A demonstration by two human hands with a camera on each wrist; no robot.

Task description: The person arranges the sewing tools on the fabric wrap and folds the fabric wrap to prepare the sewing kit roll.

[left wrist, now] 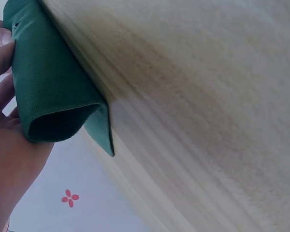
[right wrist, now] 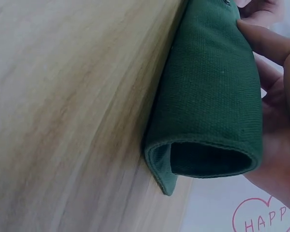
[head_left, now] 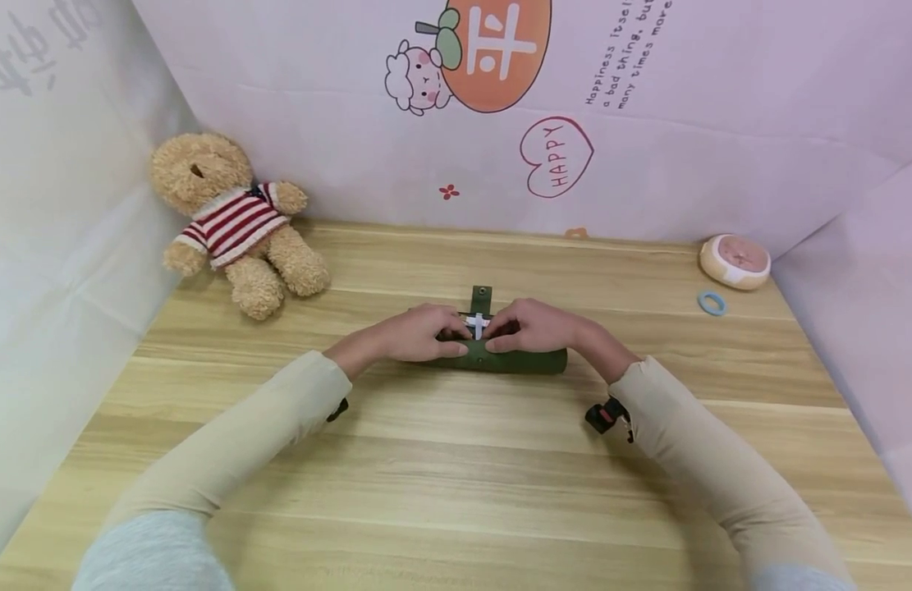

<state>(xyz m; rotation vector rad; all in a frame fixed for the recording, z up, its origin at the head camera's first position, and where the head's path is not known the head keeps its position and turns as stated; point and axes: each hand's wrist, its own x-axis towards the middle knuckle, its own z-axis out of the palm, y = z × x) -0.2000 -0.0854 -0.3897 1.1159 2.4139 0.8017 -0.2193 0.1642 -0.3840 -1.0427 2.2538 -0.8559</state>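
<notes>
A green fabric roll-up pouch (head_left: 533, 362) lies across the table, rolled into a flattened tube; its hollow end faces me in the left wrist view and in the right wrist view. A strap (head_left: 482, 298) with a metal snap sticks out behind it. My left hand (head_left: 426, 333) grips the roll left of centre, thumb on the near side and fingers bent over the far side. Right of centre, my right hand (head_left: 537, 327) holds it the same way. Between the fingertips shows a small white piece (head_left: 478, 325) whose kind I cannot tell.
A teddy bear (head_left: 237, 217) in a striped shirt sits at the back left. At the back right are a round beige-and-pink object (head_left: 736, 262) and a light blue ring (head_left: 712, 304). Printed white cloth (head_left: 337, 148) walls the wooden table (head_left: 456, 476).
</notes>
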